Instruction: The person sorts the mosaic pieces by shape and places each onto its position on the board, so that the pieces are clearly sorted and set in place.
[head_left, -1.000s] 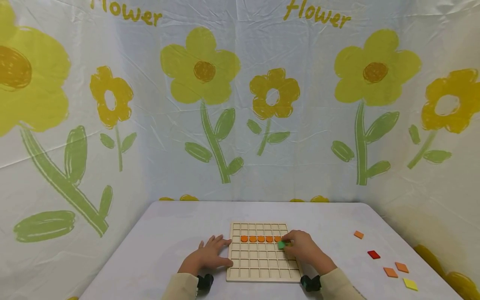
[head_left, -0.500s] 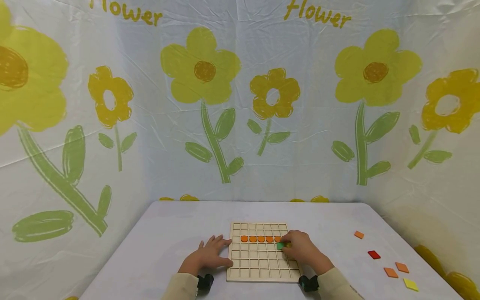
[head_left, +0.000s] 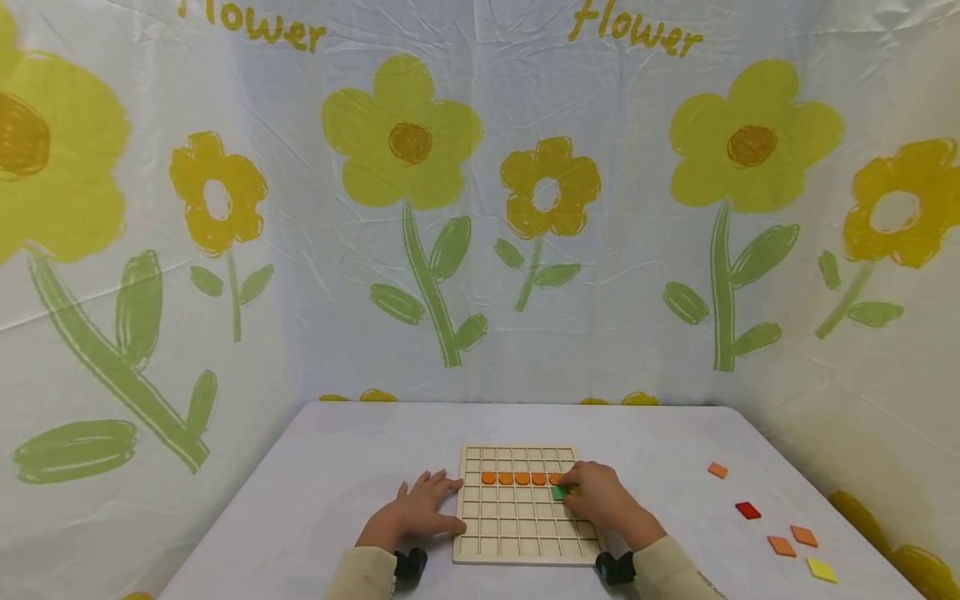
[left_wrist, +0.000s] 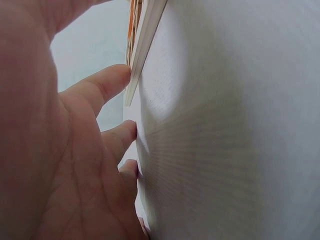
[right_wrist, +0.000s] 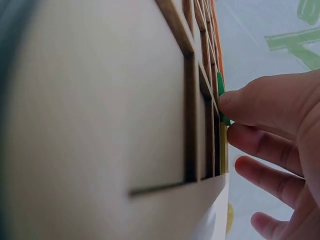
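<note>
A wooden grid board [head_left: 517,547] lies on the table, with a row of orange round pieces [head_left: 522,478] in one of its upper rows. My left hand [head_left: 414,510] has its fingers spread, the thumb and index fingertip touching the board's left edge. Over the right part of the grid, my right hand [head_left: 606,500] pinches a green square tile [head_left: 558,493] just below the row's right end. In the right wrist view the thumb presses on the green tile [right_wrist: 221,85]. A yellow piece [right_wrist: 223,147] sits in the grid beside it, partly hidden by the hand in the head view.
To the right on the white table [head_left: 660,442] lie loose square tiles: a red one [head_left: 747,510], a yellow one [head_left: 821,570] and several orange ones, such as the far orange tile [head_left: 717,470]. A flower-printed curtain [head_left: 480,350] hangs behind and at both sides.
My right hand has shifted slightly left with the green tile, which now looks lower and flatter against the grid. The left hand and the board have stayed in place.
</note>
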